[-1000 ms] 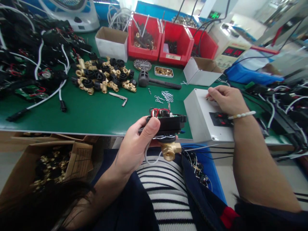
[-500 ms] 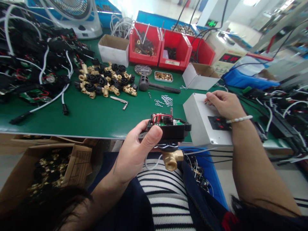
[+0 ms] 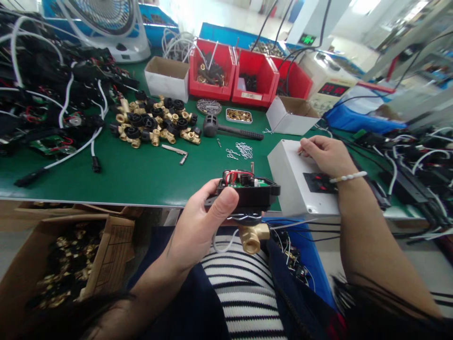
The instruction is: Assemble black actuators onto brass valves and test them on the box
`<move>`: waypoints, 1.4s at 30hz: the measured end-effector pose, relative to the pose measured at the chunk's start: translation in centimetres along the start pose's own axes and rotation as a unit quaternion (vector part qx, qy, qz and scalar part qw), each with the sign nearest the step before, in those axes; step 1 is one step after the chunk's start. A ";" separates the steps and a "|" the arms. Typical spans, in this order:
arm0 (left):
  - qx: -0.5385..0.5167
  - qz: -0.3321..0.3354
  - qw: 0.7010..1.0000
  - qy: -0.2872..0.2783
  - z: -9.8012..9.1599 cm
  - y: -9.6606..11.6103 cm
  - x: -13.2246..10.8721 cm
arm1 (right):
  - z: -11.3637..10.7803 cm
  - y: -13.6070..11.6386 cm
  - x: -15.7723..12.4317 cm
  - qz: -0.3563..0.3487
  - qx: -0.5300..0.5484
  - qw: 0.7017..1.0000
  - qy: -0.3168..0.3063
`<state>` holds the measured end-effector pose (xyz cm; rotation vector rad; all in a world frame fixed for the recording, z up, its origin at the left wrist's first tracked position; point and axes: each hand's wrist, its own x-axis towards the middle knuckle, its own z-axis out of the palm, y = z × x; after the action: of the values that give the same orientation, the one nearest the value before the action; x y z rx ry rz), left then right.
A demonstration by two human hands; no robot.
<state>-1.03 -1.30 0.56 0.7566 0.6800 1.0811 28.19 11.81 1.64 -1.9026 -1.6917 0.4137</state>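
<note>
Green-matted workbench (image 3: 141, 170), crowded at the back with red plastic bins (image 3: 255, 80); a heap of brass-and-black valve fittings (image 3: 155, 125) and a black rubber mallet (image 3: 212, 126) noted mid-table. The black plastic housing with exposed red wiring and a brass valve body underneath (image 3: 249, 196) is held at the bench's near edge, above the lap, clamped in the left hand (image 3: 196, 229), thumb pressed along its near side. The right hand (image 3: 323, 153) is rested on top of a white plastic box (image 3: 288, 182), just right of the housing, fingers curled; whether anything is pinched cannot be told. Hands kept apart.
</note>
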 end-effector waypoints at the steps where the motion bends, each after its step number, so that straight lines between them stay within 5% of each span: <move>1: -0.004 -0.004 1.000 -0.002 0.0 0.0 0.0 | 0.0 0.1 0.0 -0.002 0.001 1.000 -0.001; 20: -0.086 -0.041 0.995 -0.004 0.2 -0.2 0.5 | -0.1 0.9 0.2 -0.024 0.002 1.000 -0.007; 26: -0.123 0.010 0.991 0.053 0.2 -0.5 0.8 | -0.1 0.9 0.2 -0.026 0.003 1.000 0.003; 32: -0.216 -0.086 0.972 0.030 0.2 -0.1 1.1 | 0.2 1.1 0.8 -0.014 0.023 1.000 0.006; 42: -0.238 -0.101 0.966 -0.005 0.4 0.2 0.7 | 0.1 1.3 0.5 -0.028 0.039 0.999 0.002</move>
<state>-0.57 -0.68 0.91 0.2719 0.4488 0.9987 29.28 12.28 0.80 -1.7953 -1.6982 0.4466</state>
